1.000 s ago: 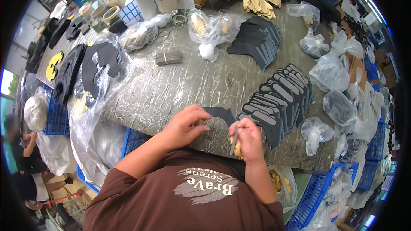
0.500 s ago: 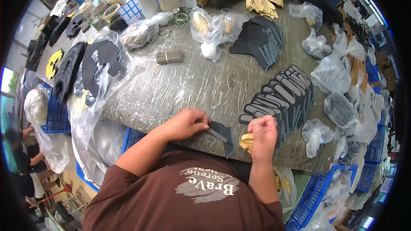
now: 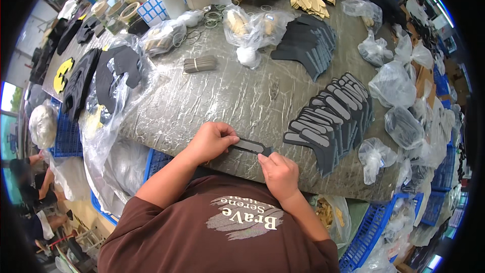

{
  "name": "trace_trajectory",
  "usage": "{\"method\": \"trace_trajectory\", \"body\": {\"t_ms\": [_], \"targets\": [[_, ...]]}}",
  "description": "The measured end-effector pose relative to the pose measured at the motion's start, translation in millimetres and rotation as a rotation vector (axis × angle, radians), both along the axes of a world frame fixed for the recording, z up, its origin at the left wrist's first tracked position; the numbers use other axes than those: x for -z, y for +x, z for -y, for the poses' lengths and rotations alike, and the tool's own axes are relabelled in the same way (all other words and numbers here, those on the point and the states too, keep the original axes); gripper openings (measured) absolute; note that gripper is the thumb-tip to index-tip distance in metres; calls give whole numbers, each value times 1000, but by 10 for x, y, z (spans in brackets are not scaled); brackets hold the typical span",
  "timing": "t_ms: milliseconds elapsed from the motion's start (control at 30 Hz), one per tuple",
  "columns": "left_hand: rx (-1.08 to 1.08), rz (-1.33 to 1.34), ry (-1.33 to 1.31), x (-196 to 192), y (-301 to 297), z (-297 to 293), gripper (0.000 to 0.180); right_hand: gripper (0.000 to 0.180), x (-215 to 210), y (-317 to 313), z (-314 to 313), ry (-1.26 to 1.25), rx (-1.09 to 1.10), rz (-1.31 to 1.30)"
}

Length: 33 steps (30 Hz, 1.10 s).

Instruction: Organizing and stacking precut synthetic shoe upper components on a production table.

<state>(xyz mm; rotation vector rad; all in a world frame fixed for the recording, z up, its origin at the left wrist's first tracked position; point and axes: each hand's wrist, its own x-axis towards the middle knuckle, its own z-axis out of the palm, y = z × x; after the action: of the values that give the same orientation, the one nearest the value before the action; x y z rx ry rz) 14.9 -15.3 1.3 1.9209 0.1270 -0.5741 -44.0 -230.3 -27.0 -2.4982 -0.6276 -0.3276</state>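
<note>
At the table's near edge, my left hand [image 3: 214, 141] pinches the left end of a dark grey cut piece [image 3: 248, 145] with a lighter grey strip along it. The fingertips of my right hand [image 3: 279, 174] are closed on the same piece's right end. Between both hands the piece lies roughly level, close over the tabletop. To the right of my right hand spreads a fanned row of similar dark pieces [image 3: 323, 144] with light grey strips. Whether my right palm has anything in it is hidden.
Behind lie a fanned stack of dark pieces [image 3: 303, 45], a banded grey bundle [image 3: 200, 64] and tan glove-shaped pieces [image 3: 308, 2]. Knotted plastic bags [image 3: 392, 86] line the right side. Black cut pieces [image 3: 81, 83] lie left. Blue crates [image 3: 366, 237] stand below the table edge.
My right hand has come left and down from beside the fanned row to the piece's right end. The small yellow pieces it held no longer show. My left hand has shifted slightly left.
</note>
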Motion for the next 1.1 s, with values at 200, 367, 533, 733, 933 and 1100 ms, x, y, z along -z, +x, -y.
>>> {"method": "trace_trajectory", "body": {"t_ms": [200, 367, 533, 733, 933, 1100], "targets": [[-22, 3, 32, 39, -2, 19, 14, 15, -3, -10, 0, -20, -2, 15], [-34, 5, 20, 54, -5, 18, 14, 14, -32, 3, -21, -22, 8, 13], [-26, 25, 44, 57, -7, 27, 14, 12, 57, 16, -2, -4, -29, 72], [29, 124, 166, 50, -38, 35, 13, 6, 22, 11, -19, -16, -23, 34], [153, 490, 387, 181, -73, 30, 16, 3, 12, -4, -30, 3, -15, 12], [114, 433, 303, 135, -71, 3, 12, 14, -70, 5, -32, 131, 145, -48]]}}
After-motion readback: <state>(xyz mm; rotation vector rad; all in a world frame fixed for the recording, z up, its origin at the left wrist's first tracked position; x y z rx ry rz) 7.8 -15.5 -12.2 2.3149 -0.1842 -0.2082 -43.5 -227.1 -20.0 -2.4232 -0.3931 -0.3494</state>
